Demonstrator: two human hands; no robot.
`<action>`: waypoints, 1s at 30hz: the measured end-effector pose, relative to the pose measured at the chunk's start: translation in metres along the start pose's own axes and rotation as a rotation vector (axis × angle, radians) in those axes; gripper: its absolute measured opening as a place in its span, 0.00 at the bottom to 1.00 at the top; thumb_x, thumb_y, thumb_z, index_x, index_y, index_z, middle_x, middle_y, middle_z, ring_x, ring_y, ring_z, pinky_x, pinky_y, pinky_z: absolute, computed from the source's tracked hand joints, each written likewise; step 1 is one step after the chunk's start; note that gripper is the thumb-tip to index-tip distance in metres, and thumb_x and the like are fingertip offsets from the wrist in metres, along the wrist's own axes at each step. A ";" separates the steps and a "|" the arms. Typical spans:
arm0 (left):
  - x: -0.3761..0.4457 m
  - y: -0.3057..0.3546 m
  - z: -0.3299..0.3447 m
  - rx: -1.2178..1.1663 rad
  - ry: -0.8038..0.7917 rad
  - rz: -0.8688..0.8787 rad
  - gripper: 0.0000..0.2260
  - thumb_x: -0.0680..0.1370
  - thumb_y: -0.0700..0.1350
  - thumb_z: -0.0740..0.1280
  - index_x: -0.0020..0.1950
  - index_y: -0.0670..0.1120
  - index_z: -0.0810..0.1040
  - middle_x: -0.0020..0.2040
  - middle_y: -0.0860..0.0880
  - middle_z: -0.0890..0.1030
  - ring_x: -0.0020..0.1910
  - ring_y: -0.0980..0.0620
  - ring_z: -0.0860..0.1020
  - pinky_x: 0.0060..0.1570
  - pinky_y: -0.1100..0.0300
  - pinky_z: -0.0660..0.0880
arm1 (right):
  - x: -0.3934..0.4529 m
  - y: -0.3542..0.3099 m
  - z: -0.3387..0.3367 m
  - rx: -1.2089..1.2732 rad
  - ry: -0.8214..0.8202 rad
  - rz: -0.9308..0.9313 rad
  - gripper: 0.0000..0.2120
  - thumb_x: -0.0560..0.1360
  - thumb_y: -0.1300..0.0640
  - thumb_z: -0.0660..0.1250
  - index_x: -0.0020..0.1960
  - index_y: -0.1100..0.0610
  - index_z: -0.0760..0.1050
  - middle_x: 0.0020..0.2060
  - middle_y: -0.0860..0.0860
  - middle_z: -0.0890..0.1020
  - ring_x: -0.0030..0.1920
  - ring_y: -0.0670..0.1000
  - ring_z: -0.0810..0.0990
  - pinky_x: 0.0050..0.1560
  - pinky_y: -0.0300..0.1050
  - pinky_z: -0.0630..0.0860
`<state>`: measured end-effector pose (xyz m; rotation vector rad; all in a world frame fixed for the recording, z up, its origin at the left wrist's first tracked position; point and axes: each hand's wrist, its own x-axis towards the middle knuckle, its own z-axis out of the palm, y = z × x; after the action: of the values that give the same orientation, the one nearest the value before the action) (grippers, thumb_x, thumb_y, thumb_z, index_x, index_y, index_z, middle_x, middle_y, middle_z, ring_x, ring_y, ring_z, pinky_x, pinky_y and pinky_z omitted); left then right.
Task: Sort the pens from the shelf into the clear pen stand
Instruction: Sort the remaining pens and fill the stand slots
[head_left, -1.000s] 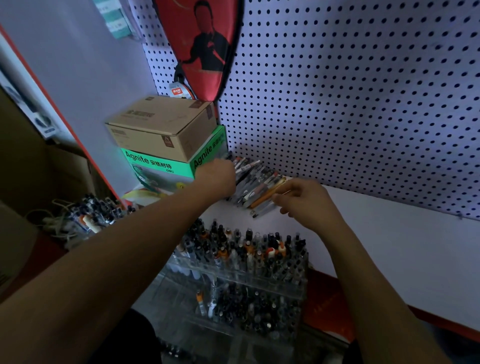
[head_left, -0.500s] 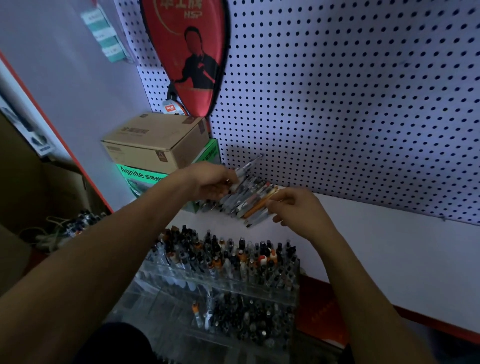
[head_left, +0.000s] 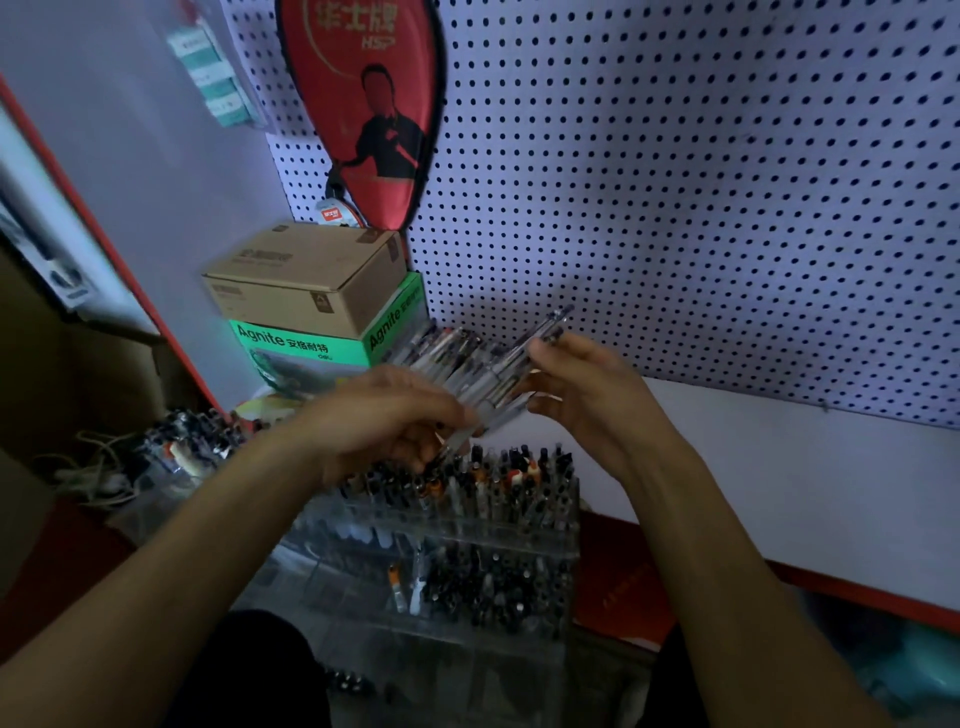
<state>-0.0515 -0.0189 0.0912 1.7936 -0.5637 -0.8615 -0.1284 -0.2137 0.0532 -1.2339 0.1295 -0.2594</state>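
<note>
Gripping a bundle of pens (head_left: 470, 364) from both ends, the two hands hold it lifted above the white shelf (head_left: 779, 478), tilted from the 7 o'clock end up toward 1 o'clock. The left hand (head_left: 395, 415) has its fingers curled round the lower end of the bundle, though motion blur hides exactly how each finger lies. The right hand (head_left: 576, 395) curls round the upper end, thumb on top, with a couple of clear-barrelled pens sticking out past its fingers toward 1 o'clock. How many pens are in the bundle cannot be told.

Directly below the hands, at 6 o'clock, stands the clear pen stand (head_left: 571, 525), a tiered acrylic rack whose rows are already packed with upright pens, mostly dark-capped with a few orange and white ones. It sits just in front of the shelf's edge.

At 10 o'clock from the bundle a brown cardboard box (head_left: 306, 280) is stacked on a green box (head_left: 291, 345) printed "Agnite", both pushed into the corner of the shelf. Behind everything rises a white pegboard (head_left: 701, 208), and a red racket cover (head_left: 363, 104) hangs on it at 11 o'clock. Farther off at 9 o'clock, beyond a red shelf edge, lies a tangle of pale cord (head_left: 98, 467) beside more pens.
</note>
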 end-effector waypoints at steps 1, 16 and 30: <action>-0.006 -0.005 0.003 0.014 0.007 0.013 0.10 0.76 0.39 0.70 0.35 0.42 0.85 0.32 0.44 0.80 0.27 0.51 0.74 0.27 0.63 0.72 | -0.005 -0.001 0.004 -0.011 -0.016 -0.018 0.10 0.70 0.55 0.71 0.48 0.60 0.79 0.39 0.54 0.81 0.39 0.52 0.81 0.41 0.43 0.78; -0.071 -0.078 0.031 0.272 0.329 0.436 0.11 0.72 0.39 0.75 0.47 0.55 0.83 0.38 0.59 0.85 0.38 0.61 0.82 0.41 0.68 0.78 | -0.081 0.029 0.053 -0.546 -0.076 -0.177 0.05 0.75 0.58 0.72 0.47 0.59 0.83 0.37 0.52 0.85 0.35 0.50 0.83 0.38 0.44 0.81; -0.062 -0.159 0.019 0.067 0.523 0.113 0.11 0.77 0.35 0.69 0.46 0.52 0.76 0.40 0.54 0.84 0.44 0.58 0.82 0.51 0.53 0.80 | -0.082 0.083 0.071 -1.027 -0.133 -0.236 0.07 0.79 0.53 0.67 0.49 0.55 0.82 0.36 0.48 0.83 0.36 0.44 0.80 0.39 0.37 0.76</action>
<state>-0.1079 0.0721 -0.0425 1.9295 -0.3488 -0.2751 -0.1803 -0.1012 -0.0053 -2.2899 -0.0115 -0.3255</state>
